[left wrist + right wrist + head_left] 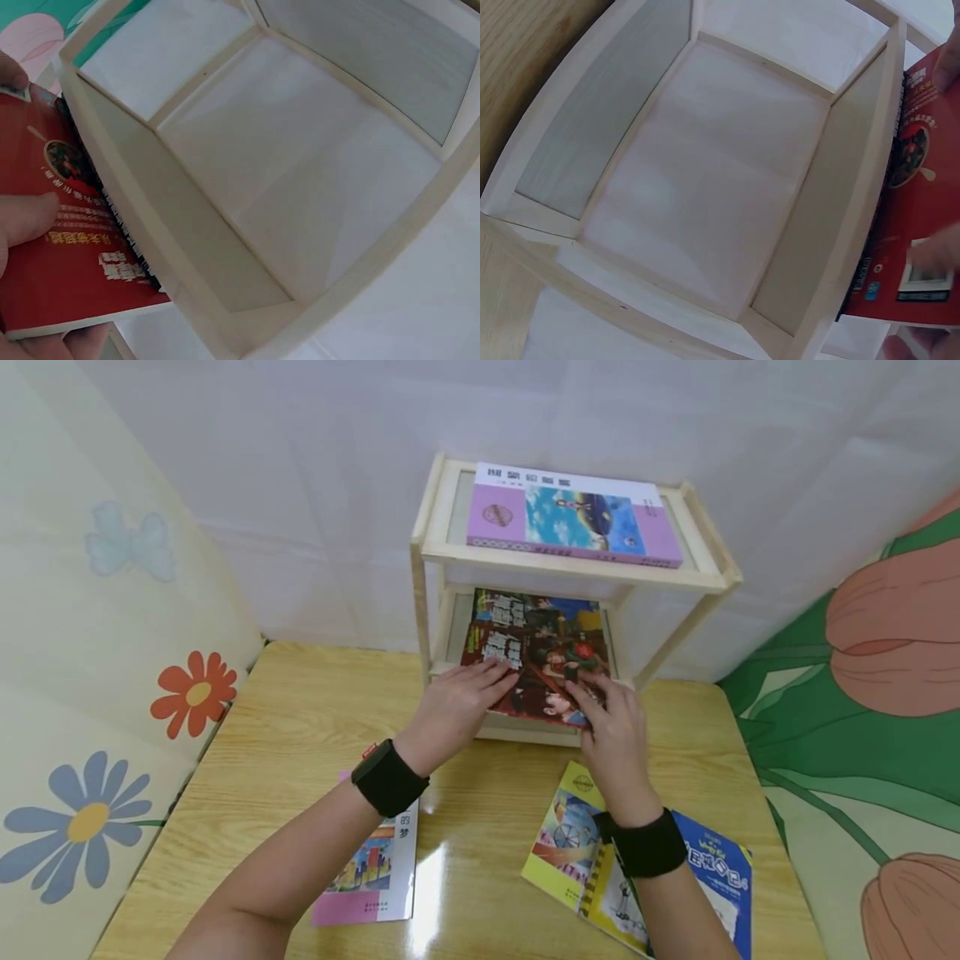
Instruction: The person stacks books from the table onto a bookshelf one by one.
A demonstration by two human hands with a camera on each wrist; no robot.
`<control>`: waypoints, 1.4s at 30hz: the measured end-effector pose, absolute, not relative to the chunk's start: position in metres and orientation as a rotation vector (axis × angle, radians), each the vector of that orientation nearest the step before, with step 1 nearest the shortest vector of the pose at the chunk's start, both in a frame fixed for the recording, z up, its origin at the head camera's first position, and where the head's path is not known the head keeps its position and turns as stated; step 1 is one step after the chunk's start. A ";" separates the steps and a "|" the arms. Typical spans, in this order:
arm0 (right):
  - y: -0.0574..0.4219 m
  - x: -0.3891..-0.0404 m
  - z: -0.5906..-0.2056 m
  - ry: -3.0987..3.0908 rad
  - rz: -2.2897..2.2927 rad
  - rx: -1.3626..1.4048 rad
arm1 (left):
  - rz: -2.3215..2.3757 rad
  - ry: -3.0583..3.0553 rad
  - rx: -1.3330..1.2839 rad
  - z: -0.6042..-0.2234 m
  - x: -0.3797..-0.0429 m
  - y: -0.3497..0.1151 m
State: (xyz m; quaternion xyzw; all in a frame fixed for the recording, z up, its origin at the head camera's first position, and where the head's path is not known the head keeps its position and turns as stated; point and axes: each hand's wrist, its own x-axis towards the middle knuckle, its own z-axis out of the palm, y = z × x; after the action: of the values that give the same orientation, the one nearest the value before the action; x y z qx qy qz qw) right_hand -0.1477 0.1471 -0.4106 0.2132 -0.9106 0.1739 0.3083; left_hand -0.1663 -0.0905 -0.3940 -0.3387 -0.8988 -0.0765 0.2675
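Observation:
Both hands hold a dark red book [536, 697] with a crowded illustrated cover, at the front of the middle shelf of a small pale wooden rack [416, 560]. My left hand [453, 706] grips its left side, fingers over the front cover; in the left wrist view the thumb presses the red back cover [45, 277]. My right hand [618, 747] grips the right side the same way, its thumb near the barcode in the right wrist view. Behind the held book, a similar dark book [540, 606] lies on that shelf, partly overlapped.
A pink and white book [573, 518] lies on the rack's top shelf. On the wooden table [322, 702] are another pink and white book [367, 881] under the left forearm, a yellow book [555, 843] and a blue book [738, 893] by the right wrist. Painted panels flank the table.

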 end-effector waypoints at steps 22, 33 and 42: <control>0.140 -0.147 -0.410 -2.386 0.409 0.705 | -0.320 -2.408 -0.998 -0.391 -0.166 -0.087; 0.137 -0.153 -0.412 -2.466 0.377 0.640 | -0.312 -2.422 -0.944 -0.397 -0.168 -0.082; 0.137 -0.159 -0.410 -2.438 0.403 0.652 | -0.327 -2.380 -0.929 -0.398 -0.173 -0.080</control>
State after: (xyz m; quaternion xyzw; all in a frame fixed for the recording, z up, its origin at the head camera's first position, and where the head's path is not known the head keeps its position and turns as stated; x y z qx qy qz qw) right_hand -0.1586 0.1368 -0.4103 0.2442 -0.9134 0.1509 0.2887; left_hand -0.1730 -0.0797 -0.3980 -0.3465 -0.8872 -0.1220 0.2793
